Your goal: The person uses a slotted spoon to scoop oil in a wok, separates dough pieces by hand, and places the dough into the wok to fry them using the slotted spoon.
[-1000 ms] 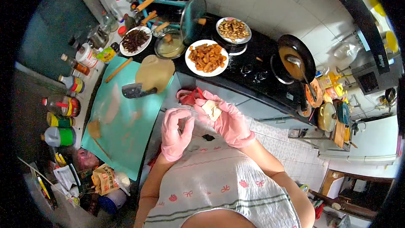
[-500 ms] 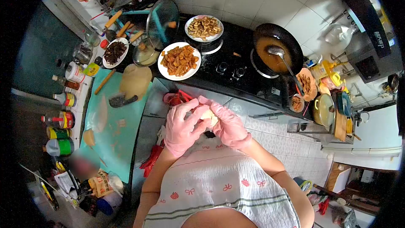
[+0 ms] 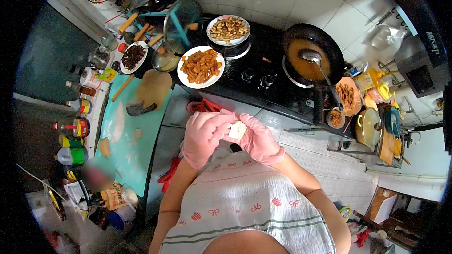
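In pink gloves, both my hands meet in front of my chest, above the apron's top edge. Between them is a small pale yellow, square-looking piece [image 3: 237, 130] with faint marks on its face; its exact kind is not clear. My left hand [image 3: 205, 136] has its fingers curled against the left side of this piece. On the other side, my right hand [image 3: 261, 140] grips it with thumb and fingers. Part of the piece is hidden behind the gloved fingers.
On the black stove [image 3: 256, 61] stand a plate of brown strips [image 3: 201, 67], a plate of sliced food [image 3: 229, 30] and a wok [image 3: 306, 68] with liquid and a ladle. A cleaver [image 3: 140, 108] lies on the green mat [image 3: 127, 146] at left. Bottles line the left wall.
My fingers have shifted around the small pale piece, and its flat, marked face now shows more. The view has tilted slightly. Things on the stove and mat stay in place.
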A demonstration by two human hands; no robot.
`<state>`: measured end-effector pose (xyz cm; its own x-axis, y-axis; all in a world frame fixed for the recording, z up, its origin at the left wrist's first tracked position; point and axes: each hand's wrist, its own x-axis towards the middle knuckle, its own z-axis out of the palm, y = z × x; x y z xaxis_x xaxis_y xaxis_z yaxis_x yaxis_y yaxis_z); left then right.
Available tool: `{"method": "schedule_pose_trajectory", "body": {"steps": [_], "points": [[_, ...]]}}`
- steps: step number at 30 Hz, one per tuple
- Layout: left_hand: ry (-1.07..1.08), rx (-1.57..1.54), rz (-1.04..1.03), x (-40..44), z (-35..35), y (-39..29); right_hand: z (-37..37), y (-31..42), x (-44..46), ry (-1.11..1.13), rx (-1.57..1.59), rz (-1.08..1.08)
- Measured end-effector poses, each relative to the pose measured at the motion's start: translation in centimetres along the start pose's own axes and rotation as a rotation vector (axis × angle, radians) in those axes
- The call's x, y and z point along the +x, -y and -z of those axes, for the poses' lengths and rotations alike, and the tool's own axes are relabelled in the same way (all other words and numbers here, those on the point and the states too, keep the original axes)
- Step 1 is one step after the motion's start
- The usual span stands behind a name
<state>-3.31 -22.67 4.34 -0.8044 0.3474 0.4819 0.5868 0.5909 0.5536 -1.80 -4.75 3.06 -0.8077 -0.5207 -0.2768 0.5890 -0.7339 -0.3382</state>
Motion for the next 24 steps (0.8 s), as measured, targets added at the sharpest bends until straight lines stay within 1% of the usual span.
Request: {"method": "schedule_pose_trajectory", "body": {"steps": [2, 5, 6, 9, 10, 12, 13, 15, 17, 20, 24], "points": [[-0.075, -0.158, 0.095, 0.0, 0.2, 0.3, 0.4, 0.0, 0.3, 0.044, -0.056, -0.029], [-0.218, -0.410, 0.454, -1.0, -0.1, 0.6, 0.3, -0.5, 0.7, 0.074, -0.095, -0.061], [-0.231, -0.386, 0.511, -1.1, 0.3, 0.6, 0.2, -0.7, 0.9, 0.077, -0.102, -0.071], [-0.106, -0.047, 0.249, -0.5, 2.6, 0.1, -1.2, -1.3, 1.4, 0.087, -0.051, -0.092], [0.097, 0.088, 0.176, -0.4, 3.6, 0.3, -1.4, -1.7, 1.6, 0.072, 0.003, -0.074], [0.069, 0.276, -0.058, -1.6, 3.3, 1.3, -1.5, -2.4, 2.0, 0.039, 0.114, -0.038], [0.056, 0.369, -0.177, -2.1, 3.1, 1.8, -1.6, -2.7, 2.2, 0.067, 0.130, -0.046], [0.049, 0.335, -0.110, -2.9, 3.5, 2.1, -1.8, -3.0, 2.7, 0.122, 0.162, -0.060], [0.012, 0.277, -0.028, -3.0, 4.0, 1.6, -2.6, -3.3, 2.7, 0.107, 0.132, -0.069], [0.034, 0.102, -0.063, -3.3, 5.1, 1.3, -2.8, -3.8, 2.9, 0.136, 0.124, -0.101], [0.035, 0.052, -0.051, -4.1, 5.7, 2.6, -3.9, -4.1, 3.3, 0.173, 0.093, -0.126]]}}
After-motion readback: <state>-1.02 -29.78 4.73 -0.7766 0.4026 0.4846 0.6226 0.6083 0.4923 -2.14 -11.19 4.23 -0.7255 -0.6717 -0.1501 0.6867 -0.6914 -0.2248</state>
